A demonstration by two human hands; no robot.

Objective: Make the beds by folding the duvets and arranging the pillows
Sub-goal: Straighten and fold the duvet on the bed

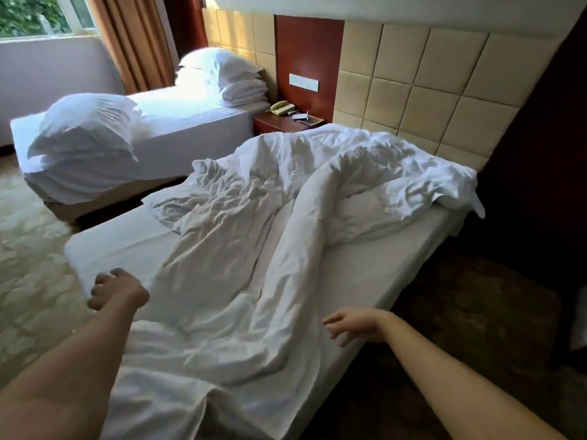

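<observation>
The near bed [374, 281] fills the middle of the view, its foot cut off by the lower edge. A crumpled white duvet [254, 249] lies along it in a twisted heap, bunched at the bed's head end and trailing down to its foot. It leaves bare sheet along both of the bed's long sides. Under the bunched part, towards the head, a plump white shape [365, 214] may be a pillow; folds hide most of it.

The left hand [117, 290] is over the bed's left foot corner, fingers curled and blurred; I cannot tell whether its grip holds any cloth. The right hand [355, 325] is over the bed's right edge beside the duvet, its grip released and fingers loosely spread.

Beyond the near bed's left side stands the far bed [190, 128], with a pillow [85, 128] at its foot and a folded duvet [244, 90] at its head.
</observation>
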